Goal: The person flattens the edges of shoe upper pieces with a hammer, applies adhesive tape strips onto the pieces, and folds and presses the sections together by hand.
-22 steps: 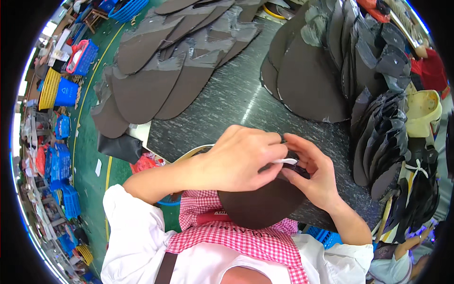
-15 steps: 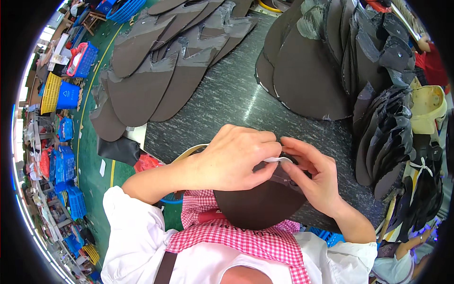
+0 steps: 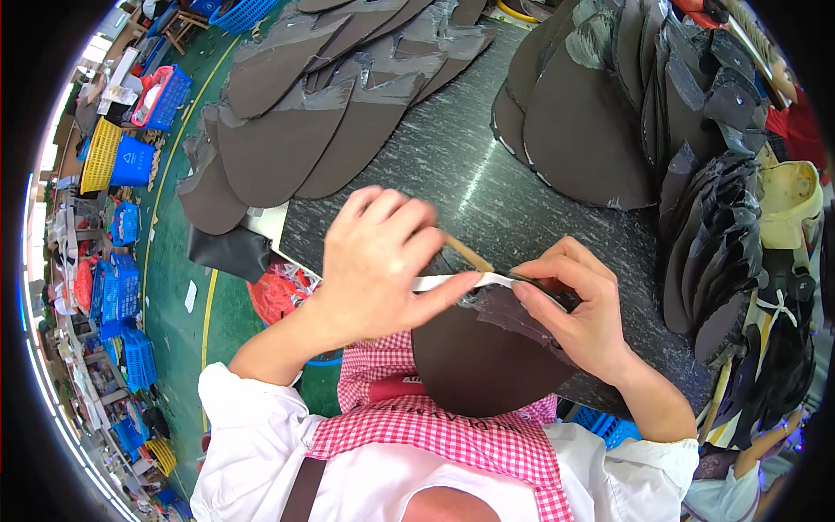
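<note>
A dark brown rounded piece (image 3: 491, 361), with a glossy greyish band along its upper edge, lies at the table's near edge against my apron. Along that upper edge runs a narrow white strip (image 3: 497, 279). My right hand (image 3: 584, 300) pinches the strip and the edge of the piece between thumb and fingers. My left hand (image 3: 376, 265) has its thumb along the strip's left part, which passes into the hand; its other fingers are raised, curled and slightly blurred. A thin tan strip (image 3: 468, 252) slants from beside those fingers down to the white strip.
Overlapping brown pieces (image 3: 283, 143) cover the table's far left. More stacks (image 3: 587, 126) stand at the far right, with smaller dark pieces (image 3: 709, 252) along the right edge. A red plastic bag (image 3: 277, 296) is beside the table's left edge. Blue baskets (image 3: 122, 287) line the left aisle.
My left hand has moved left and up from the piece's edge, its fingers lifting. More of the white strip and the tan strip now show. My right hand keeps its pinch.
</note>
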Available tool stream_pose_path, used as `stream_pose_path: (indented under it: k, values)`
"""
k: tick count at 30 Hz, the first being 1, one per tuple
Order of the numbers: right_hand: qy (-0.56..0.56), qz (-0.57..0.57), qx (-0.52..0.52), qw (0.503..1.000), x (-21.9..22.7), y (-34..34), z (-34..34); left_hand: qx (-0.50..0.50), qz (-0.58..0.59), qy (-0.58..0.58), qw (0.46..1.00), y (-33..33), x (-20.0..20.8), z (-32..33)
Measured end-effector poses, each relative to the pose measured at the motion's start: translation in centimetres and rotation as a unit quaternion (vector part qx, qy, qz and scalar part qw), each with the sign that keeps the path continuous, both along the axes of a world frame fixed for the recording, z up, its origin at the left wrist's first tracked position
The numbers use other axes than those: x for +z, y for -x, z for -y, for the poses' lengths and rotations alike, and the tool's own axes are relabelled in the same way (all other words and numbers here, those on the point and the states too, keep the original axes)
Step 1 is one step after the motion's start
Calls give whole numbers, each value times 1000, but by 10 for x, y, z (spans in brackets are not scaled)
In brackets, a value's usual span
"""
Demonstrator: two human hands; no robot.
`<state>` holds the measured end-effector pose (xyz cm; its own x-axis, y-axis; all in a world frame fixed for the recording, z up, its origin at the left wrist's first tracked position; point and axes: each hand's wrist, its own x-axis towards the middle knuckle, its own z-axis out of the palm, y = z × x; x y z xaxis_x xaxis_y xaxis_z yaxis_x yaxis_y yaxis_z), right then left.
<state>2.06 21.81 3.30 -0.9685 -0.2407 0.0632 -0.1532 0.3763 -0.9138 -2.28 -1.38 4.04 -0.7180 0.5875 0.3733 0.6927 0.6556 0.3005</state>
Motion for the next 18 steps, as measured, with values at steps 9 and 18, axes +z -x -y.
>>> stream_pose_path:
  k: [9, 18]
  values:
    - [-10, -132, -3, 991, 0, -13, -2, -73, 27, -101, 992, -12, -3, -32]
    - [-258, -343, -224, 875, 50, -12, -136, -69, 248, -424, 868, 9, 5, -13]
